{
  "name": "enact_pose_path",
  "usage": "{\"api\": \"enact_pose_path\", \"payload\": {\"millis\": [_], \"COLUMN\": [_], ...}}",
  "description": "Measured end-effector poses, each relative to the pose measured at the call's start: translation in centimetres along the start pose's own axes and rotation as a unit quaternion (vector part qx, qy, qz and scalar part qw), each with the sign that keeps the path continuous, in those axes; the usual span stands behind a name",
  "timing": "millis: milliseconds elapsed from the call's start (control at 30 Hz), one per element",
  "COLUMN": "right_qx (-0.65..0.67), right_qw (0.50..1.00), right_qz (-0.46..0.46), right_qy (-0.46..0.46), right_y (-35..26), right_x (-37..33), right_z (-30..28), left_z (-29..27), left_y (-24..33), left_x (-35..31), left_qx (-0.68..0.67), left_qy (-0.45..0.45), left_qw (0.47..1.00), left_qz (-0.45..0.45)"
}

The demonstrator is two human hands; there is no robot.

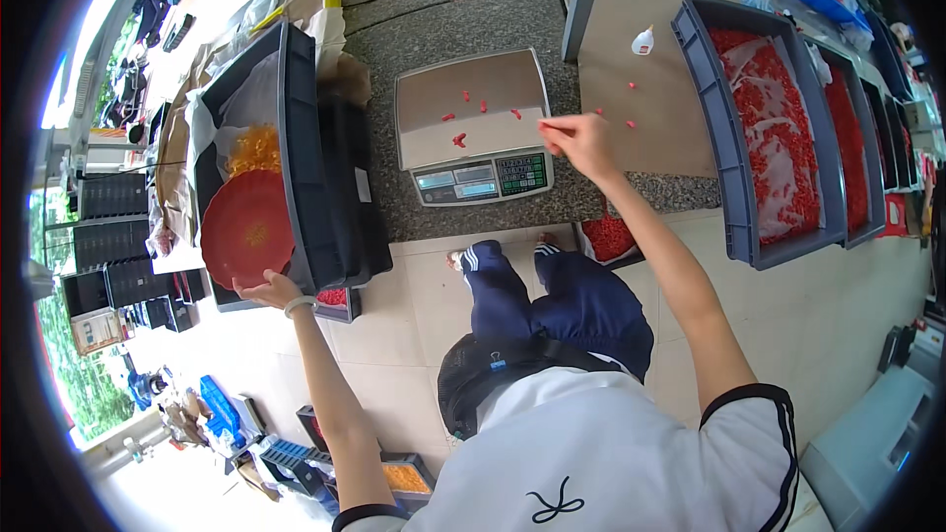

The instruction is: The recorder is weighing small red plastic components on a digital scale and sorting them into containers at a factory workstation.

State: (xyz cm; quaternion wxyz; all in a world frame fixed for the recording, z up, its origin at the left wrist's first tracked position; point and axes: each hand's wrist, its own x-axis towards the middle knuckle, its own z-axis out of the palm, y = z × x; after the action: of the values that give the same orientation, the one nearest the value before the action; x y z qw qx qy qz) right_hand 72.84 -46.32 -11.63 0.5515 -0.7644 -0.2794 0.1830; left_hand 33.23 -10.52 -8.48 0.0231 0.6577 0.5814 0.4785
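The left hand (271, 291) clutched the red plate (248, 234) by its near rim; the right hand (579, 143), fingers pinched, contents unclear, hovered by the scale's (495, 138) right edge. Red bits (459, 141) lay on the scale, open desk (443, 20) beyond.

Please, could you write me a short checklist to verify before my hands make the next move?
1. Left hand grip at red plate's rim: ok.
2. Right hand holding a piece: cannot tell, too small.
3. Loose red pieces only on scale: not ok, some lie on brown sheet.
4. White bottle off scale: ok.
5. Display reading: cannot tell.
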Motion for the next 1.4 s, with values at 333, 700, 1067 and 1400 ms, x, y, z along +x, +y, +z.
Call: {"api": "enact_pose_path", "payload": {"millis": [333, 700, 1067, 1400], "right_qx": [-0.334, -0.527, -0.495, 0.194], "right_qw": [0.847, 0.741, 0.761, 0.816], "right_qz": [-0.013, 0.372, 0.381, 0.334], "right_qy": [0.414, 0.185, 0.176, 0.430], "right_y": [4.1, 22.4, 25.2, 19.8], "right_x": [-5.3, -20.9, -22.4, -22.1], "right_z": [-20.2, -32.3, -35.9, -35.6], "left_z": [0.9, 0.7, 0.7, 0.5], "left_y": [-2.0, -2.6, -1.5, -1.3], "left_x": [-0.2, 0.3, -0.3, 0.1], "left_qx": [-0.031, 0.042, 0.047, 0.049], "left_qy": [0.016, -0.016, -0.022, -0.027], "left_qw": [0.999, 0.999, 0.999, 0.998], "left_qz": [0.024, -0.002, -0.011, -0.024]}}
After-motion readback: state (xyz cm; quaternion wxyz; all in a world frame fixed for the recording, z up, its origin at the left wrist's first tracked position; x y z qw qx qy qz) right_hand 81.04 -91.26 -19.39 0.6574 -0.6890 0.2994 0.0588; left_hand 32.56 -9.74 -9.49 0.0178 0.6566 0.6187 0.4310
